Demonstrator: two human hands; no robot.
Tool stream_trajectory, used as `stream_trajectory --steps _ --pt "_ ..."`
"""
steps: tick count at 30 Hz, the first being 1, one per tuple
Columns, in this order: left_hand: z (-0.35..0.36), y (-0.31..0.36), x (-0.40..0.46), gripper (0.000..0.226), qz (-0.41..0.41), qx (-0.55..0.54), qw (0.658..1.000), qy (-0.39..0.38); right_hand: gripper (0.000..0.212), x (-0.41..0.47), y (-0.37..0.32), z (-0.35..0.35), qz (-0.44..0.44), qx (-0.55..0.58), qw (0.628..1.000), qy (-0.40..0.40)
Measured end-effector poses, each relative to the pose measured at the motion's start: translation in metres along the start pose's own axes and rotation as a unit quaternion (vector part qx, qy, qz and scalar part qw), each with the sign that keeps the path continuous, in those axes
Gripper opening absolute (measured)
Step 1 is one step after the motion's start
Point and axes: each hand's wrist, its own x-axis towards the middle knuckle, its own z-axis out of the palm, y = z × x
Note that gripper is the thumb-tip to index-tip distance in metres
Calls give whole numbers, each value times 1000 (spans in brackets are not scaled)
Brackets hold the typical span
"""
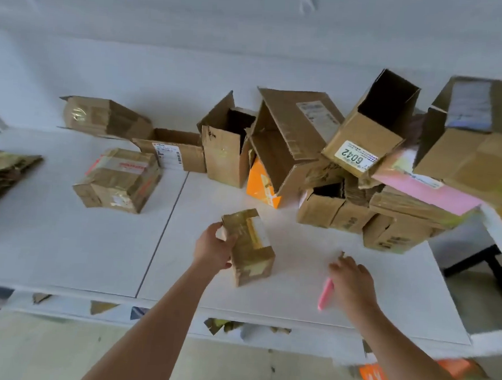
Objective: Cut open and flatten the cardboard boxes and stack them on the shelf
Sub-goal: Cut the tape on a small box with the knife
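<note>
At frame centre we grip the taped box on the worktop with our left hand, long axis running up-frame; our right hand, fingers spread, reaches the pink cutter lower right

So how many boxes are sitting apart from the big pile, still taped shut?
3: one taped box at left centre, one behind it by the wall, one held in the left hand. The pile may hide more.

white table, cardboard scraps on floor
</note>
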Motion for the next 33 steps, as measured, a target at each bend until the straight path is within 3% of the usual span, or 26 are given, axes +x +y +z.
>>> stream_trajectory --steps 3,6,8,10,12,15,17,23,33 --pt "0 -1 0 52 -20 -36 999 -11 39 -3 3 0 -39 37 986 156" --pt "-3 -2 2 52 -31 -57 998 -18 17 -1 -12 -14 11 179 955 235" --pt "-3 -2 3 51 -29 -63 997 -20 8 -1 -32 -30 29 343 899 271" --pt "-4 -3 4 50 -31 -72 997 -26 15 3 -56 -51 6 517 802 299" --pt "-5 -4 5 50 -35 -77 996 -33 20 11 -79 -71 -12 606 739 294" --pt "-7 -4 7 58 -31 -70 996 -41 8 29 -110 -90 -26 697 683 217" --pt "-9 -4 10 69 -17 -60 997 -55 17 43 -123 -95 -23 735 654 176" --pt "-13 -3 13 60 18 -44 995 -82 6 64 -139 -91 19 738 655 159" --pt "-16 -4 11 54 26 -54 994 -90 31 73 -143 -82 6 680 707 195"
